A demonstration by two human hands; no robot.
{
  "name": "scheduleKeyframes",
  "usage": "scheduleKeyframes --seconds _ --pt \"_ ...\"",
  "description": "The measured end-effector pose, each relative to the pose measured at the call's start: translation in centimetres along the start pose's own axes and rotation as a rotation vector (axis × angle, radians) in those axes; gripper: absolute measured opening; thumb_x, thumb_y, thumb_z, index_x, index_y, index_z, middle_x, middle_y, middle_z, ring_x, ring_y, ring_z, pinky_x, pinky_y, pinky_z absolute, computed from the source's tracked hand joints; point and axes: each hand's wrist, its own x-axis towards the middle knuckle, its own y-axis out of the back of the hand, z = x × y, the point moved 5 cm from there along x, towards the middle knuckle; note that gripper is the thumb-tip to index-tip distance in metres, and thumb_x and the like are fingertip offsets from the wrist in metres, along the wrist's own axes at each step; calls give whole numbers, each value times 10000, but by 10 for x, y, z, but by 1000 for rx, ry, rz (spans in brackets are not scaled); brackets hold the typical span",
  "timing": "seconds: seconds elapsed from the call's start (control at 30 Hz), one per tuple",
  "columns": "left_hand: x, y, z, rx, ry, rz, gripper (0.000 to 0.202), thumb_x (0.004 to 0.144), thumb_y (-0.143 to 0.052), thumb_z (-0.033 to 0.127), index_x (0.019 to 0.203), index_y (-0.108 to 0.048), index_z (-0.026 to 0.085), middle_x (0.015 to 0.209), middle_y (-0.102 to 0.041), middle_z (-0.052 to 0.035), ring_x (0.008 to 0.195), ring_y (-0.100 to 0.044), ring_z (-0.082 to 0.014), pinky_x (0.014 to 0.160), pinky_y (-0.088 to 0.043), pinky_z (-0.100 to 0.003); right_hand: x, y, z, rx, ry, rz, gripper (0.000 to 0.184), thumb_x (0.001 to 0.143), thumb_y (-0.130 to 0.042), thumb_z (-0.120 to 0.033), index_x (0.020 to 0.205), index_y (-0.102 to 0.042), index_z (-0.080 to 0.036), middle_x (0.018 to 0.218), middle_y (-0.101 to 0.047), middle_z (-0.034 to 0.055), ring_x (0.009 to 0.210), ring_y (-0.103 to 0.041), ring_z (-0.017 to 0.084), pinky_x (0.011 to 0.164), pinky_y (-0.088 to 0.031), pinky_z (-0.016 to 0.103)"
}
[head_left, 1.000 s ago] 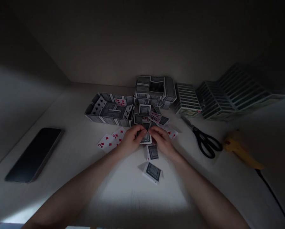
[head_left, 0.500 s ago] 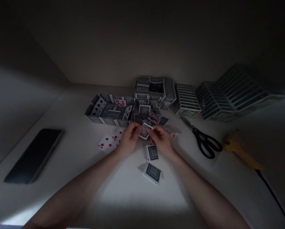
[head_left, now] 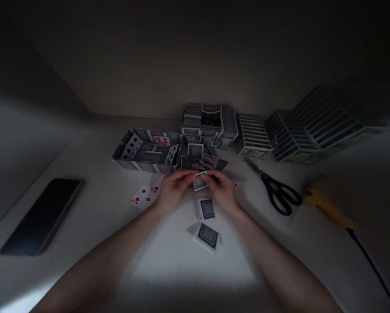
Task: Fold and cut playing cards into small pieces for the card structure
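Between my two hands is a small playing card (head_left: 199, 182), its patterned back showing and its edges looking folded. My left hand (head_left: 175, 186) pinches its left side, and my right hand (head_left: 220, 186) grips the right side with the thumb on top. Just below lie two folded playing cards on the table, a nearer one (head_left: 208, 237) and one closer to my hands (head_left: 207, 209). Face-up diamond cards (head_left: 144, 194) lie beside my left hand, partly covered by it. Beyond my fingers is a loose pile of cards (head_left: 210, 160).
An open box built of cards (head_left: 145, 163) stands behind my left hand, with a larger card structure (head_left: 209, 124) at the wall. Striped stepped blocks (head_left: 299, 134) stand back right. Scissors (head_left: 281, 193) and a yellow glue gun (head_left: 328, 204) lie right, a phone (head_left: 41, 217) left.
The held card has turned from a tilt to nearly straight. My left hand has shifted slightly left, and the whole view has drifted a little.
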Motion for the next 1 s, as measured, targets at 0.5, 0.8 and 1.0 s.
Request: scheduleKeyframes --seconds 0.5,0.8,1.0 --pt "1 -4 -10 -138 175 13 279 660 -668 373 839 -671 158 842 -697 -50 715 -643 -159 646 -561 -298 2 0 3 86 -111 13 212 630 -667 -369 722 -593 -193 564 -558 -31 453 -454 96 442 -370 229" --pt "-1 -1 -7 -81 136 146 270 688 -639 366 852 -624 152 754 -656 -24 646 -608 -122 593 -537 -250 0 -3 6 -57 -17 -15 191 685 -632 -358 767 -622 -185 718 -626 10 627 -536 132 580 -420 243" --pt "-2 -4 -2 -98 96 77 260 712 -628 333 916 -641 173 822 -672 -35 674 -620 -126 598 -544 -255 -3 -5 8 -18 -38 -56 220 742 -570 -406 733 -607 -189 612 -578 -16 521 -501 113 484 -390 223"
